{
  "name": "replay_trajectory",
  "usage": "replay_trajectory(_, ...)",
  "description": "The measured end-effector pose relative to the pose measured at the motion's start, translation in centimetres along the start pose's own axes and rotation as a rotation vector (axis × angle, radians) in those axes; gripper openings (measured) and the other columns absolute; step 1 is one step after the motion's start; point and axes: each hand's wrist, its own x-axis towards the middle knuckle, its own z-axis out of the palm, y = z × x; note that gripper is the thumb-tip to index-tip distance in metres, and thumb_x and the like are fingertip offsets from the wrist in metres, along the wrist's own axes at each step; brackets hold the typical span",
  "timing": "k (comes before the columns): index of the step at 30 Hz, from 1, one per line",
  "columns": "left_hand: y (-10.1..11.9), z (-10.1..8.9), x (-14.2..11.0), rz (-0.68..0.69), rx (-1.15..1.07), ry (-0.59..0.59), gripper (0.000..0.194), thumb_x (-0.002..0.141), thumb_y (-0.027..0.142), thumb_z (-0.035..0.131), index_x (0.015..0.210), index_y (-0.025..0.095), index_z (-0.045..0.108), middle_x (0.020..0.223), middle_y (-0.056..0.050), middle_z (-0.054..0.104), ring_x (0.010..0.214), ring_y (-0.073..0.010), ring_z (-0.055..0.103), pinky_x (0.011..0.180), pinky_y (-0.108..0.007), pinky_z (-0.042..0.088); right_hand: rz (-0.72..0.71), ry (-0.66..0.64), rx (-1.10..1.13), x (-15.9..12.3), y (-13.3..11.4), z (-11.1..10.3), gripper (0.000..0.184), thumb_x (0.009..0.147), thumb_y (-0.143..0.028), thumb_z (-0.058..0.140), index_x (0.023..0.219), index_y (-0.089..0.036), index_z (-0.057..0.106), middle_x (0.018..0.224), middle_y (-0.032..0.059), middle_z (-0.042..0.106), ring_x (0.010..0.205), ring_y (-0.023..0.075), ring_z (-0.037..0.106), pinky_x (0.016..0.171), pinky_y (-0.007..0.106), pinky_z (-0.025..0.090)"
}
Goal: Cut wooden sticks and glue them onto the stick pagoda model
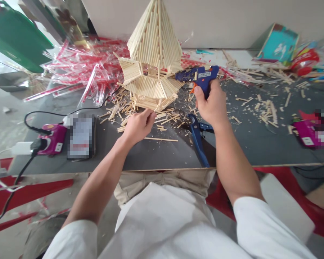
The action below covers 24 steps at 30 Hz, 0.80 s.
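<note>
- Model (158, 43) of pale sticks stands upright toward the back of a dark table (162, 158), mid-view; tall pointed roof above, a flared lower tier beneath, top cut by the frame edge
- Right hand (213, 106) wrapped round the grip of a blue glue gun (203, 76), thumb on the near side; orange trigger visible, small red light lit on the body
- Gun's nozzle end points left, at the model's right side by the lower tier; cannot tell if the tip touches
- Left hand (140, 124) at the model's near edge, fingers curled, back of the hand up; cannot tell whether the fingertips grip anything
- Hands well apart, one on each side of the model's front
- Loose stick (164, 139) lies just beside the left hand, on the near side
- Blue cutter (197, 140) on the table below the right hand, handle toward the near edge
- Stick scraps (121, 104) strewn round the model's base and off to the right
- Left side: phone (81, 136), screen blurred, beside a purple power block (52, 138) with plugs in it
- Behind, left: heap of red and clear plastic strips (89, 68)
- Far right, back: teal box (280, 43), tilted
</note>
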Motion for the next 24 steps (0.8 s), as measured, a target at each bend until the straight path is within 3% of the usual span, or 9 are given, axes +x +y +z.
replay_trajectory(14,0.25,-0.12,-0.04,-0.010,-0.010,0.006,0.036,0.105,0.041,0.039,0.095,0.020,0.067,0.066,-0.002,0.066,0.057,-0.0152,0.059,0.062,-0.027,0.040,-0.028,0.012,0.073,-0.11,0.21,0.38,0.072,0.096,-0.081,0.026,0.133,-0.025,0.052,0.086,0.0098,0.071,0.081,0.0284,0.074,0.072,0.046,0.056)
replay_trajectory(18,0.27,-0.16,-0.07,-0.018,-0.018,0.005,0.036,0.105,0.041,0.040,0.094,0.020,0.066,0.065,-0.002,0.065,0.057,-0.0153,0.059,0.062,-0.027,0.040,-0.047,0.023,0.148,-0.04,0.35,0.33,0.075,0.097,-0.081,0.016,0.141,-0.028,0.046,0.092,0.0099,0.071,0.081,0.0258,0.074,0.066,0.043,0.056)
replay_trajectory(24,0.24,-0.10,-0.04,-0.014,-0.008,0.005,0.036,0.105,0.041,0.039,0.096,0.020,0.068,0.066,-0.002,0.066,0.058,-0.0154,0.059,0.061,-0.027,0.040,-0.013,0.026,0.163,0.03,0.66,0.14,0.074,0.097,-0.081,0.022,0.140,-0.027,0.047,0.093,0.0104,0.072,0.078,0.0275,0.075,0.062,0.043,0.055)
